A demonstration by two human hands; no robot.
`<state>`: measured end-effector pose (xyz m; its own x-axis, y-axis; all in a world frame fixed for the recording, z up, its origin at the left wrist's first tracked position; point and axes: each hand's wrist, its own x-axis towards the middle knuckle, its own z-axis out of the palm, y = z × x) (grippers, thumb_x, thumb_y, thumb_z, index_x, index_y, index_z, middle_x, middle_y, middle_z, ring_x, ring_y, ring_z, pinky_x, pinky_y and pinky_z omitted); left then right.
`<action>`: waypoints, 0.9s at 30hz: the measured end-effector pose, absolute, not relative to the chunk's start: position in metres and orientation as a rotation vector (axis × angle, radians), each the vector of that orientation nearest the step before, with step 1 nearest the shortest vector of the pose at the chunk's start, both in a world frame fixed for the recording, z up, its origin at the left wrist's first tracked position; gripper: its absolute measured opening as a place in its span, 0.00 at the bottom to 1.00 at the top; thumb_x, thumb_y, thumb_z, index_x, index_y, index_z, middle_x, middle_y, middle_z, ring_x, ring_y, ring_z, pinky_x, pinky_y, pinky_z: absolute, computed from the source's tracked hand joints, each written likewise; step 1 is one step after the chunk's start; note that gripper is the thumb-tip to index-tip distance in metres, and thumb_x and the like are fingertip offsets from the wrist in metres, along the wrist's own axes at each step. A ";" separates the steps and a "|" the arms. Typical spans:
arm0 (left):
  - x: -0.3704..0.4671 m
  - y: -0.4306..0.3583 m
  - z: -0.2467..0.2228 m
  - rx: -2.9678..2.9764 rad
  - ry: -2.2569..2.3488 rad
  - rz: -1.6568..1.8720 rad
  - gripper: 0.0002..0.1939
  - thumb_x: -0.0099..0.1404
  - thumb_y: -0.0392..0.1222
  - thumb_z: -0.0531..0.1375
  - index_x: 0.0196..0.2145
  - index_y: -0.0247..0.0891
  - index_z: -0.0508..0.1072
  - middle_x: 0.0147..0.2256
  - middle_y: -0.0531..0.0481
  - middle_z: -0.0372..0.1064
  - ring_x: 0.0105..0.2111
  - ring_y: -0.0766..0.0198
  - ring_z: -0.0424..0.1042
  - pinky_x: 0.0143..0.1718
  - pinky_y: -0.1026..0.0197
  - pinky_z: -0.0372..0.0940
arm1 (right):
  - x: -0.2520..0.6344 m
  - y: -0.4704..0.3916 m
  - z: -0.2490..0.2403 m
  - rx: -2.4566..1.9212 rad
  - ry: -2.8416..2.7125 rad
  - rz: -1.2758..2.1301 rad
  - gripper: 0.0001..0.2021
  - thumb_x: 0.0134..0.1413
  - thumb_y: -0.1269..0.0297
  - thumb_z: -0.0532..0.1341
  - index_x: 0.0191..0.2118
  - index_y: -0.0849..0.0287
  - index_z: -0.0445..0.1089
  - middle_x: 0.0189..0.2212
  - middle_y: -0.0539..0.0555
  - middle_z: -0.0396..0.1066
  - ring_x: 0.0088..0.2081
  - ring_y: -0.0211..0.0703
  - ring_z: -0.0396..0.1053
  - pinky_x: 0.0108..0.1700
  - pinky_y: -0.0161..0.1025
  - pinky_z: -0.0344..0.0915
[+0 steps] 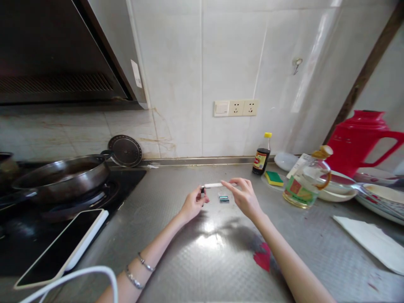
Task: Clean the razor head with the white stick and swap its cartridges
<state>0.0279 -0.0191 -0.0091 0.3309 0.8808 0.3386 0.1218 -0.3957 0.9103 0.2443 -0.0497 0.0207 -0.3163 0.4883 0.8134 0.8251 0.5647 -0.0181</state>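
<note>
Above the metal counter (189,261), a slim white stick-like object (213,185) with a dark end spans the gap between both hands. My left hand (193,204) pinches its dark left end between fingers and thumb. Around the right end of the white piece, the fingers of my right hand (242,195) are closed, index finger lying along it. Two small teal-and-dark cylinders, perhaps batteries (224,199), lie side by side on the counter between the hands.
On the left are a stove with a pan (63,179) and a phone (59,248) with a white cable. To the right stand a sauce bottle (261,158), a sponge (274,178), an oil jug (303,187), several dishes and a red thermos (356,145).
</note>
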 end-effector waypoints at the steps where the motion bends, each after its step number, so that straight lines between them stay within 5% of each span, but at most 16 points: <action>1: 0.027 -0.018 -0.007 1.732 0.885 1.153 0.06 0.57 0.39 0.58 0.33 0.37 0.64 0.25 0.52 0.68 0.27 0.67 0.69 0.29 0.67 0.60 | 0.247 -0.049 0.021 -1.061 -1.963 -0.521 0.23 0.56 0.78 0.49 0.52 0.48 0.66 0.39 0.56 0.64 0.41 0.42 0.61 0.47 0.44 0.56; 27: 0.023 -0.012 -0.009 1.775 0.899 1.135 0.06 0.56 0.37 0.57 0.32 0.36 0.62 0.24 0.55 0.65 0.27 0.67 0.70 0.30 0.66 0.62 | 0.249 -0.043 0.012 -1.052 -1.901 -0.516 0.23 0.55 0.78 0.51 0.53 0.47 0.65 0.38 0.55 0.64 0.41 0.42 0.62 0.47 0.45 0.55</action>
